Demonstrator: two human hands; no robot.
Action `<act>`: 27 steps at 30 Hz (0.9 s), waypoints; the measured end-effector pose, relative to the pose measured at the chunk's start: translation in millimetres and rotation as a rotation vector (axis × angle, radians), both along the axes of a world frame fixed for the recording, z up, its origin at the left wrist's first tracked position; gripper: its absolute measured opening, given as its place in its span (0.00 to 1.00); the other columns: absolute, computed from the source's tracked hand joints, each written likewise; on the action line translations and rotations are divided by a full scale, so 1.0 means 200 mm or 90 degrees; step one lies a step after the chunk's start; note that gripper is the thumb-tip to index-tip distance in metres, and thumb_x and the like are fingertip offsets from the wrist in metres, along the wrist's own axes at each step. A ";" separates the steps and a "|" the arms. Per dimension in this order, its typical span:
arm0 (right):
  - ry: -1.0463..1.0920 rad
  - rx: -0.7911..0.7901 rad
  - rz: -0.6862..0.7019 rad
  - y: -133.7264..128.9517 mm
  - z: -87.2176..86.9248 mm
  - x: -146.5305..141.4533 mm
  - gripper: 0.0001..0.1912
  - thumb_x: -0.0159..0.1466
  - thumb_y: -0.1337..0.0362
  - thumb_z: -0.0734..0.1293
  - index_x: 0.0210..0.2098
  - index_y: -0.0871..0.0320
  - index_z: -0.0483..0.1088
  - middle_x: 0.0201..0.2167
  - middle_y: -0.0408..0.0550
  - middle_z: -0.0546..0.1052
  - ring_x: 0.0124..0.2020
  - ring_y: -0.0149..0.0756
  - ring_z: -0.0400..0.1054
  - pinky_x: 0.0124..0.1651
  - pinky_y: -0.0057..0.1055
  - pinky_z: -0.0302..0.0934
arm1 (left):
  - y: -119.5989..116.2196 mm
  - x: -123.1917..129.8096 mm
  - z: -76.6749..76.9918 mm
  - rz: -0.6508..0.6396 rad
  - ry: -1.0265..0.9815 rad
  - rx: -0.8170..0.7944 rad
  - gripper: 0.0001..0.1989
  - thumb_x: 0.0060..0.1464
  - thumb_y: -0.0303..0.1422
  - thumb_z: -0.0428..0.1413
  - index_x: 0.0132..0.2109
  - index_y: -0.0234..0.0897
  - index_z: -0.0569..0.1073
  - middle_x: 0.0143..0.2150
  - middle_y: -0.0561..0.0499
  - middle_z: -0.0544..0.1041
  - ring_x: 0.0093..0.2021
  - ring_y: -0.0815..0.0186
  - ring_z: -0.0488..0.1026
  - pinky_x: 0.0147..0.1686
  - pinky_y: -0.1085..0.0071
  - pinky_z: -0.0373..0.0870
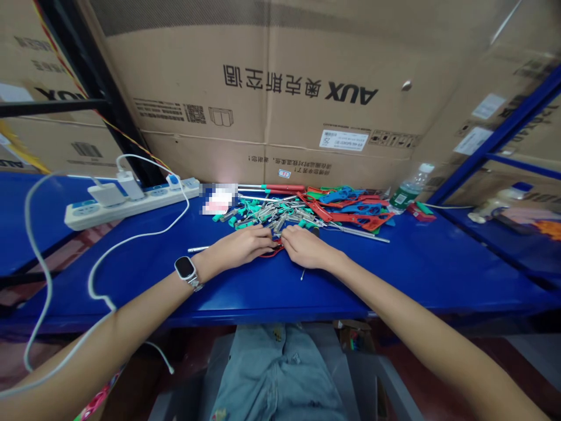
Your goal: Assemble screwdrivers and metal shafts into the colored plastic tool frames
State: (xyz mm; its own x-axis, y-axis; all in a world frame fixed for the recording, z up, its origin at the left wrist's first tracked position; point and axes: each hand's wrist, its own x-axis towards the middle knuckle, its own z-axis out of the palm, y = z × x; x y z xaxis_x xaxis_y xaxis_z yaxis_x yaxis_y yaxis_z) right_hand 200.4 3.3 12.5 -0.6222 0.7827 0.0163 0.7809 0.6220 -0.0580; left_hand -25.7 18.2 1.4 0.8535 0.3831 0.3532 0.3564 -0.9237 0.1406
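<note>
My left hand (252,242), with a watch (186,269) on its wrist, is closed around a red plastic piece (275,252) low over the blue table. Close against it, my right hand (303,247) has its fingers pinched together at the other end of that piece. What lies within the right fingertips is hidden. A thin metal tip (302,275) pokes out below the right hand. Beside the left wrist a metal rod (198,249) lies on the table. Just beyond both hands is a heap of small metal parts with green ends (263,211).
Red and blue plastic frames (350,207) are piled right of the heap, near a water bottle (407,190). Red-handled rods (283,188) lie behind. A power strip (87,216) with a white cable (131,237) sits left. A large cardboard box (272,128) stands at the back.
</note>
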 end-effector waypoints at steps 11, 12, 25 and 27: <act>0.040 0.022 -0.008 -0.02 -0.03 0.01 0.15 0.78 0.66 0.53 0.43 0.62 0.70 0.42 0.56 0.76 0.44 0.42 0.68 0.52 0.38 0.60 | -0.03 -0.01 -0.05 0.084 -0.107 -0.101 0.10 0.70 0.36 0.54 0.45 0.36 0.78 0.43 0.47 0.76 0.40 0.64 0.76 0.41 0.67 0.75; 0.041 0.023 -0.008 -0.02 -0.03 0.01 0.15 0.78 0.66 0.54 0.43 0.62 0.70 0.42 0.55 0.76 0.44 0.42 0.68 0.52 0.38 0.60 | -0.04 -0.01 -0.05 0.084 -0.105 -0.099 0.10 0.70 0.37 0.54 0.45 0.36 0.78 0.43 0.47 0.76 0.40 0.64 0.76 0.41 0.67 0.75; 0.054 0.007 -0.017 -0.01 -0.03 0.01 0.15 0.77 0.66 0.54 0.42 0.61 0.70 0.41 0.55 0.75 0.45 0.42 0.68 0.53 0.38 0.60 | -0.07 0.05 -0.05 0.163 -0.096 -0.135 0.10 0.67 0.32 0.55 0.38 0.35 0.78 0.37 0.48 0.75 0.38 0.63 0.74 0.36 0.68 0.71; 0.061 -0.004 -0.018 -0.01 -0.02 0.01 0.14 0.77 0.66 0.54 0.42 0.61 0.69 0.42 0.55 0.75 0.46 0.42 0.68 0.54 0.38 0.60 | -0.07 0.05 -0.05 0.167 -0.112 -0.155 0.09 0.67 0.32 0.55 0.38 0.35 0.78 0.35 0.48 0.75 0.37 0.64 0.73 0.35 0.69 0.69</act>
State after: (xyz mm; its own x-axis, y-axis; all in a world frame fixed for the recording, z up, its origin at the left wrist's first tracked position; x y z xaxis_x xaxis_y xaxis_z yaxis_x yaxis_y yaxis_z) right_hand 202.4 2.0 7.6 -0.5955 0.8003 0.0705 0.7889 0.5990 -0.1370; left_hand -15.0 4.7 -8.6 0.6500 0.6708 0.3570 0.5272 -0.7364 0.4239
